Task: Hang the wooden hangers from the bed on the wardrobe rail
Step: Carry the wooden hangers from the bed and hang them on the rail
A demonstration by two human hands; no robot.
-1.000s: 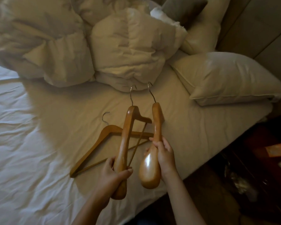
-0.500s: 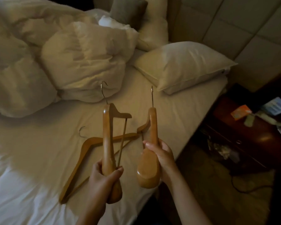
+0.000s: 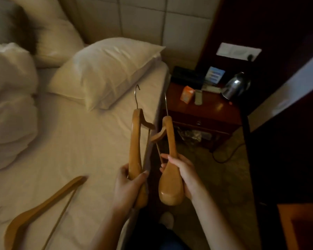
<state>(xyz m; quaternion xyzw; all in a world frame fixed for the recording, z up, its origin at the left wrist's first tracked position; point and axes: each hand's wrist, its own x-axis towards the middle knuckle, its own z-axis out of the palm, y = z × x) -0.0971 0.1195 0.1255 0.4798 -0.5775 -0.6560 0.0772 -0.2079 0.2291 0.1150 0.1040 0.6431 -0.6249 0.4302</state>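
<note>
Holding two wooden hangers upright, one per hand, wire hooks pointing up and away. Curling the left grip [image 3: 128, 188] round the lower arm of the left hanger [image 3: 135, 141], thumb laid across its front, fingers wrapped behind. Curling the right grip [image 3: 185, 175] round the right hanger [image 3: 170, 190] just above its broad rounded end, fingertips hooked over the near edge and touching the thin crossbar. Carrying the pair side by side, apart down at the grips; above the grips, short upper arms angling toward each other, contact there impossible to tell. Off to the left of the left grip and nearer the body, a third hanger [image 3: 43, 204] lying flat on the bed [image 3: 79, 141], blurred. Beyond the left grip and to its left, a white pillow [image 3: 107, 69] and a bunched duvet [image 3: 9, 105] on the same bed. Beyond the right grip, a dark wooden nightstand [image 3: 215, 114] bearing an orange box [image 3: 187, 92] and a metal kettle [image 3: 236, 85]. Under both grips, the bed's edge and a dim floor [image 3: 224, 177].
</note>
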